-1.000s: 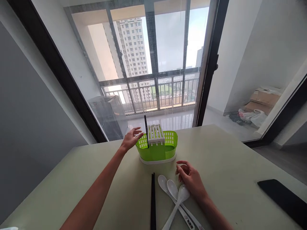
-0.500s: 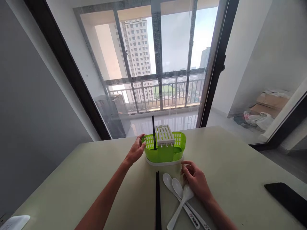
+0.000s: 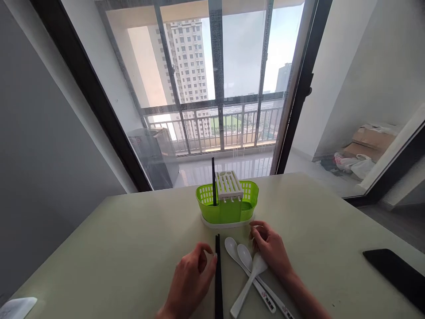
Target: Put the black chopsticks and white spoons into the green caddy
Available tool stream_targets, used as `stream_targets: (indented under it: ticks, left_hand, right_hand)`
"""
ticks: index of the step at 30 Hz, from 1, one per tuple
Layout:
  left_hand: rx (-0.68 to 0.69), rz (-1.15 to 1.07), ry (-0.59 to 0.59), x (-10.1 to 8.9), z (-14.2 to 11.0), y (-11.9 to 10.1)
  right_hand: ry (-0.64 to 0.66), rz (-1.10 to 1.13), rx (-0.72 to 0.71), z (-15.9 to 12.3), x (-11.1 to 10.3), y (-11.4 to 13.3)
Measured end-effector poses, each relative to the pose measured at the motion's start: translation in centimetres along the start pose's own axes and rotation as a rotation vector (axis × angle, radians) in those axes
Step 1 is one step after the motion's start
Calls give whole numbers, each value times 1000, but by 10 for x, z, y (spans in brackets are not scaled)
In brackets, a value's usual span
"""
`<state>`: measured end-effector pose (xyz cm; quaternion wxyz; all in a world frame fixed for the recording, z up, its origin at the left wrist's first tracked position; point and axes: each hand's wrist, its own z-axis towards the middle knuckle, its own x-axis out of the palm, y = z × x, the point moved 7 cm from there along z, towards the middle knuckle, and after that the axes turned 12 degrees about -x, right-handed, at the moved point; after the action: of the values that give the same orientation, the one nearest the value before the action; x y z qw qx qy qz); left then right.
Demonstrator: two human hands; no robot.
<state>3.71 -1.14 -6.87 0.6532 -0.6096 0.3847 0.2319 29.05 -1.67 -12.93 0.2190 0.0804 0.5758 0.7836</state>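
Observation:
A pair of black chopsticks point(image 3: 218, 283) lies lengthwise on the table. My left hand point(image 3: 194, 274) hovers at their left side, fingers bent, thumb and index tips close to the sticks with a gap inside the curl. Beside the spoons rests my right hand point(image 3: 270, 248), loosely curled, holding nothing I can see. Three white spoons lie there: one on the left point(image 3: 231, 248), a second point(image 3: 245, 256), and a third point(image 3: 247, 290) crossing over their handles. Behind them stands a green cutlery basket point(image 3: 229, 212) with black chopsticks point(image 3: 214, 181) upright in its left compartment.
A white slotted rack point(image 3: 229, 185) with small hooks sits on the basket's middle. At the right edge of the table point(image 3: 139, 248) lies a dark flat object point(image 3: 395, 274); a white object point(image 3: 20, 306) is at the lower left. Glass doors and a balcony lie beyond.
My left hand has let go of the basket's left rim and come back toward the chopsticks on the table. My right hand has barely moved.

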Motion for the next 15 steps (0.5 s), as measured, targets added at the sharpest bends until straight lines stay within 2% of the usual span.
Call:
stream_targets:
  ticks: [6, 15]
  left_hand:
    - [-68, 359, 228, 24, -31, 8]
    - [-106, 526, 230, 22, -39, 27]
  right_hand:
    - [21, -44, -30, -1, -1, 0]
    - [25, -23, -23, -1, 1, 0]
